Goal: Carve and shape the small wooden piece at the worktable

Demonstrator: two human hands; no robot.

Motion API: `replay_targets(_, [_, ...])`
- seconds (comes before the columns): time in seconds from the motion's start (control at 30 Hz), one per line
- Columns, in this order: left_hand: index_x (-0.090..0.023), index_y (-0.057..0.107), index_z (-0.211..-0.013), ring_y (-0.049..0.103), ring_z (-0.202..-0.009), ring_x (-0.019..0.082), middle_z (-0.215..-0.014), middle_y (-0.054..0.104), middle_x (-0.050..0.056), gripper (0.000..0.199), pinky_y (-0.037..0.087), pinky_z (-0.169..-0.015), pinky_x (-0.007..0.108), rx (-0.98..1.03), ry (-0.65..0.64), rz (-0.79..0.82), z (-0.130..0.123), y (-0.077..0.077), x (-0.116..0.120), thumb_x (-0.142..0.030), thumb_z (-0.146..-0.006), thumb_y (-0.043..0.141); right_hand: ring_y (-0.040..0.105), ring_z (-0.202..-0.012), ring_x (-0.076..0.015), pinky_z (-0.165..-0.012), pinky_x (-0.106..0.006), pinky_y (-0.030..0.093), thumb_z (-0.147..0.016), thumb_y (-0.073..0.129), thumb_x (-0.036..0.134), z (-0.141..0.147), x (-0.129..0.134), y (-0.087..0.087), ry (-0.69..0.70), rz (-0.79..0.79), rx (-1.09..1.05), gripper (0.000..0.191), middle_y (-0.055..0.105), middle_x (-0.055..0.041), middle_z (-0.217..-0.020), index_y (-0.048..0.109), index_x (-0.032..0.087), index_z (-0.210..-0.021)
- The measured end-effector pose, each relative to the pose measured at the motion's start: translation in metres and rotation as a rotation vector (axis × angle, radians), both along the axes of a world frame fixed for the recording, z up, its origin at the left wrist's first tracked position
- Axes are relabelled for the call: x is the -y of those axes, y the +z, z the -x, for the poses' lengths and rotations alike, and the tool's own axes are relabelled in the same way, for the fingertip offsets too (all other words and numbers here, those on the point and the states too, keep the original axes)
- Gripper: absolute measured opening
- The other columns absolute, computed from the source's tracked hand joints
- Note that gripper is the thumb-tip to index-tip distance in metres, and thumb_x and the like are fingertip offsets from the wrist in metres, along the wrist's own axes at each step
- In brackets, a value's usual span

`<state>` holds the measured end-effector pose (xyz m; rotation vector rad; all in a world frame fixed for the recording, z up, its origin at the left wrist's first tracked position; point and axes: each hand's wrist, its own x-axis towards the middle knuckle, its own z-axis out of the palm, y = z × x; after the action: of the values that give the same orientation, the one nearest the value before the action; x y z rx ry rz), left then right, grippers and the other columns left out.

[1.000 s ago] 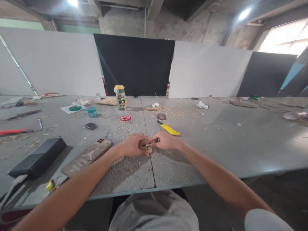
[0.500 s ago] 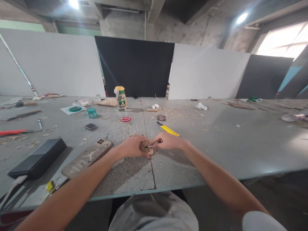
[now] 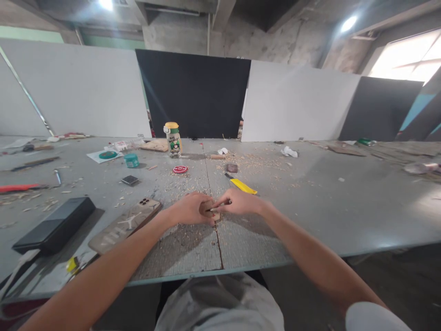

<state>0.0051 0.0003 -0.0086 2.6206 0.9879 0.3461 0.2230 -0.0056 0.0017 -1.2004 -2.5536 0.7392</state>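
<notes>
Wood shavings (image 3: pixel 193 236) litter the grey worktable (image 3: pixel 310 207) around both hands, thickest just under them and again in a second patch farther back, which suggests the carving is well under way. The left hand (image 3: pixel 189 209) is curled closed around a small wooden block (image 3: pixel 206 208), pinning it against the tabletop near the seam between two panels. The right hand (image 3: pixel 239 202) is pinched narrow around a slim carving tool (image 3: pixel 220 205), its tip touching the block's exposed face. How much of the block has been shaped cannot be told, since the fingers hide most of it; judging by the visible part, it looks like a chunky piece with more cutting left.

Just beyond the right hand lies a yellow utility knife (image 3: pixel 243 185), apart from it and untouched. To the left, near the left forearm, a phone in a patterned case (image 3: pixel 126 224) lies face down, and beside that a black rectangular box (image 3: pixel 55 225). Farther back stand a yellow-capped bottle (image 3: pixel 172 139), a small teal jar (image 3: pixel 131 160) and a red round lid (image 3: pixel 179 169). Crumpled white paper (image 3: pixel 289 151) sits well off to the right. White and black partition boards (image 3: pixel 296 99) close off the far edge of the table.
</notes>
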Motion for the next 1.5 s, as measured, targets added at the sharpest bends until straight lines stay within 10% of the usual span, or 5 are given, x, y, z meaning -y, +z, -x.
replay_targets(0.37, [-0.020,0.063,-0.087,0.049,-0.066,0.014,-0.071,0.055,-0.002,0.039,0.028,-0.060,0.026,-0.004,-0.036,0.011,-0.001,-0.002,-0.001,-0.055,-0.071,0.070,0.054,-0.067,-0.0121,-0.061,-0.023,0.035,-0.083,0.061,0.026,0.014,0.002,-0.012,0.024,-0.017,-0.098,0.032,0.074,-0.0015,-0.084,0.075,0.023,-0.112])
replay_targets(0.73, [-0.024,0.061,-0.110,0.057,-0.106,0.029,-0.111,0.065,0.006,0.053,0.037,-0.085,0.033,-0.109,-0.012,0.004,0.011,0.003,-0.003,-0.054,-0.068,0.072,0.047,-0.060,-0.0110,-0.056,-0.024,0.032,-0.082,0.063,0.031,-0.015,0.004,0.015,0.014,0.081,0.065,0.033,0.072,-0.0030,-0.076,0.077,0.018,-0.109])
replay_targets(0.97, [-0.020,0.055,-0.080,0.054,-0.077,0.020,-0.080,0.060,0.001,0.036,0.032,-0.066,0.028,-0.116,0.007,-0.063,0.002,0.004,0.001,-0.049,-0.068,0.072,0.036,-0.054,-0.0098,-0.053,-0.025,0.027,-0.086,0.060,0.036,0.002,0.001,-0.006,0.031,-0.048,0.002,0.032,0.061,0.0010,-0.062,0.077,0.022,-0.109])
replay_targets(1.5, [-0.023,0.061,-0.107,0.059,-0.099,0.026,-0.105,0.066,0.004,0.046,0.038,-0.077,0.031,-0.129,-0.050,-0.009,0.014,0.008,-0.003,-0.049,-0.069,0.072,0.058,-0.072,-0.0145,-0.064,-0.024,0.039,-0.082,0.065,0.028,-0.018,0.002,0.016,0.024,0.109,0.061,0.030,0.076,-0.0047,-0.091,0.077,0.019,-0.108])
